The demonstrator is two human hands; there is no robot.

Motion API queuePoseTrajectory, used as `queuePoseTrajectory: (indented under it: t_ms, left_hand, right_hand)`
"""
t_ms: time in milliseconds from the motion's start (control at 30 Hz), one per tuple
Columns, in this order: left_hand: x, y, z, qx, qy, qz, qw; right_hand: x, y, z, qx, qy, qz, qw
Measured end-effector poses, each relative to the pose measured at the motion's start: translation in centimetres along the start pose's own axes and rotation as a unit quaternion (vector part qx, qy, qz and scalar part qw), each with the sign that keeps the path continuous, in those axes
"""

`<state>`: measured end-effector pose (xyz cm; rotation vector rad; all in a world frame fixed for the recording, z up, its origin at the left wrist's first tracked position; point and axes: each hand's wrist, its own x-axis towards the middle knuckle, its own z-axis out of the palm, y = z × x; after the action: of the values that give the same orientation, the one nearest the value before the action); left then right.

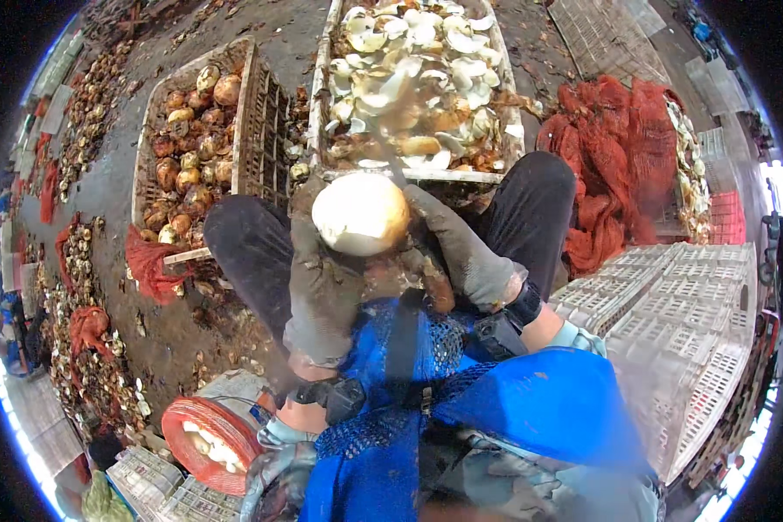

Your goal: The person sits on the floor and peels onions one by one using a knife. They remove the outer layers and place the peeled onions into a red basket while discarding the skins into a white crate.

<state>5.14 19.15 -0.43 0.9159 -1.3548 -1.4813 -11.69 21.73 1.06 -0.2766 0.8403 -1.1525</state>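
A large pale onion (pixel 360 214), mostly peeled white with a brownish patch at its right side, is held up between my knees. My left hand (pixel 326 287), in a dirty grey work glove, grips it from the left. My right hand (pixel 466 245), gloved alike, has its fingers curled at the onion's right side; a thin blurred blade-like thing (pixel 391 156) rises from there, and whether it is a knife I cannot tell. Just beyond stands a plastic crate (pixel 417 175) heaped with white and brown onion peelings (pixel 424 78).
Unpeeled onions (pixel 189 156) fill a tilted crate (pixel 241 124) at left. Red mesh sacking (pixel 600 169) lies at right, above stacked white crates (pixel 678 313). A red mesh bag (pixel 215 444) with white pieces stands lower left. Onions and scraps (pixel 85 307) litter the ground.
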Motion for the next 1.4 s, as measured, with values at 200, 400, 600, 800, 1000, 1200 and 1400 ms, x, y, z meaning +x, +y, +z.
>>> queuePoseTrajectory:
  t_ms: [200, 400, 600, 800, 1000, 1200, 1400]
  left_hand:
    - [-0.4, 0.2, -0.1, -0.440, 0.011, -0.239, 0.866]
    - [-0.5, -2.4, 0.0, -0.188, 0.045, -0.111, 0.975]
    - [-0.7, 0.3, 0.5, -0.148, 0.020, -0.026, 0.988]
    - [-0.9, -1.6, 0.5, -0.201, 0.119, -0.108, 0.966]
    - [-0.9, 0.6, 1.7, -0.111, 0.151, -0.138, 0.973]
    - [-0.1, -0.7, 2.3, -0.203, 0.193, -0.099, 0.955]
    - [0.1, 0.5, 2.2, -0.374, 0.208, -0.134, 0.894]
  right_hand:
    - [3.1, 4.3, -3.4, -0.363, -0.007, -0.365, 0.857]
    - [0.5, 0.4, -0.3, -0.558, 0.117, -0.283, 0.771]
    - [-1.2, -0.3, 2.7, -0.685, 0.158, -0.365, 0.611]
    - [-0.1, 0.6, 4.3, -0.719, 0.172, -0.306, 0.600]
    - [0.5, 0.9, 3.8, -0.738, 0.192, -0.333, 0.555]
    - [0.2, 1.4, 3.9, -0.746, 0.168, -0.335, 0.551]
    - [-0.3, -1.0, 3.1, -0.268, 0.066, -0.198, 0.940]
